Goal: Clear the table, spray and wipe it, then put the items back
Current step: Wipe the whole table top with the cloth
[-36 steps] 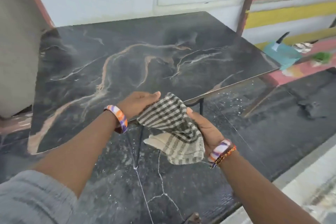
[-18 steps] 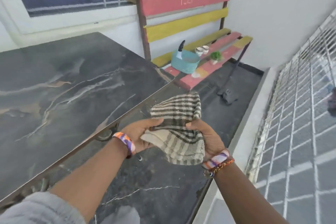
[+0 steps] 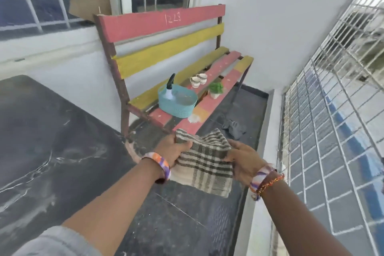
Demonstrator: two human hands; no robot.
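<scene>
Holding the checked cloth [image 3: 204, 165] in both grips, left hand [image 3: 173, 148] and right hand [image 3: 242, 161] pinching opposite edges. Wiped desk [image 3: 47, 141] sits left of the grips; basket [image 3: 177, 101], cups [image 3: 198, 80], plant [image 3: 216, 89] ahead on the bench [image 3: 162, 27]. Risk: cloth slipping onto the dirty floor if one pinch loosens.

Got my left hand [image 3: 173, 149] and right hand [image 3: 242, 161] gripping the checked cloth [image 3: 205, 164] over the floor, table [image 3: 52, 141] on my left, bench [image 3: 172, 62] ahead holding the basket [image 3: 178, 104], spray bottle [image 3: 170, 87], two cups [image 3: 198, 80] and a little plant [image 3: 216, 89].
</scene>
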